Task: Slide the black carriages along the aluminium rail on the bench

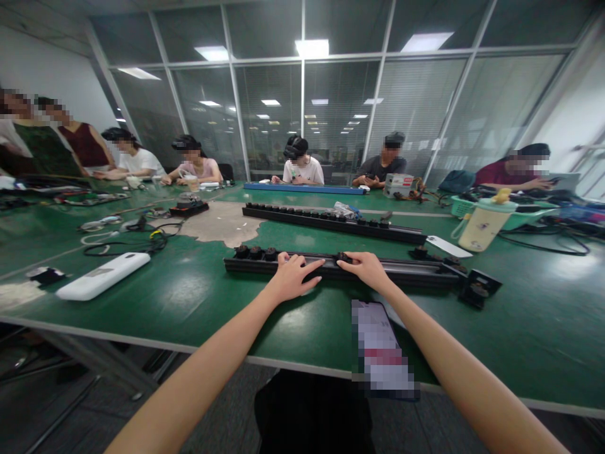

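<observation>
A long black rail [416, 270] with an open channel lies across the table in front of me. Several round black socket modules [256, 253] sit in its left end. My left hand [293, 276] rests on the rail just right of them, index finger stretched along the channel and fingers apart. Between the thumb and fingers of my right hand [367, 270] is a black module [343, 258], at the channel near the rail's middle. A loose black piece with a plate [478, 289] lies by the rail's right end.
Behind stands a second black rail [331, 221] filled with modules. A phone [382, 350] lies at the front edge, a white power bank [104, 276] to the left, a yellow cup [486, 224] to the right. Black cables [142, 243] sprawl at left. Several people sit across the table.
</observation>
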{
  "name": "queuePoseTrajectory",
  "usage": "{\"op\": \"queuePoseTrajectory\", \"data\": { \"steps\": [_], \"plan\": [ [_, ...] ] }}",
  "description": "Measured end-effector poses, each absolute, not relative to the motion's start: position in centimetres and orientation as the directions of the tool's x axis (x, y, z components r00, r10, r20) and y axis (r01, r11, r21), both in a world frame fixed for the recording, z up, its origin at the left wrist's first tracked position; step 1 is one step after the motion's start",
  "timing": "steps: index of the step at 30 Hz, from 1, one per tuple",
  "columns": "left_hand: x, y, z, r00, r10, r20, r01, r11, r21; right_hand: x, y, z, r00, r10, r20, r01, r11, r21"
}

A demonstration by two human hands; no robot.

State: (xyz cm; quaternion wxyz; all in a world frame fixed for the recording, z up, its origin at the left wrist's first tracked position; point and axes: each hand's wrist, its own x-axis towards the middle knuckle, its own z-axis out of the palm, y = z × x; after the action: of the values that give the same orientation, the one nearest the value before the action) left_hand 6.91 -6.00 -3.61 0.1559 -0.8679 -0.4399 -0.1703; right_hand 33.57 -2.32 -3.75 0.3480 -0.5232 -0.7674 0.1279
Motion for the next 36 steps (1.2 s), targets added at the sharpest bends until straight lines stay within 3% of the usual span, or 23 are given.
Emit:
{"op": "queuePoseTrajectory", "data": {
  "steps": [36],
  "plan": [
    [6.82,-5.83,-3.73,0.558,0.705,0.437,0.811,-0.574,-0.11,33.88,-2.57,-3.29,-0.228,0.874,0.428,0.679,0.458,-0.574]
  ]
}}
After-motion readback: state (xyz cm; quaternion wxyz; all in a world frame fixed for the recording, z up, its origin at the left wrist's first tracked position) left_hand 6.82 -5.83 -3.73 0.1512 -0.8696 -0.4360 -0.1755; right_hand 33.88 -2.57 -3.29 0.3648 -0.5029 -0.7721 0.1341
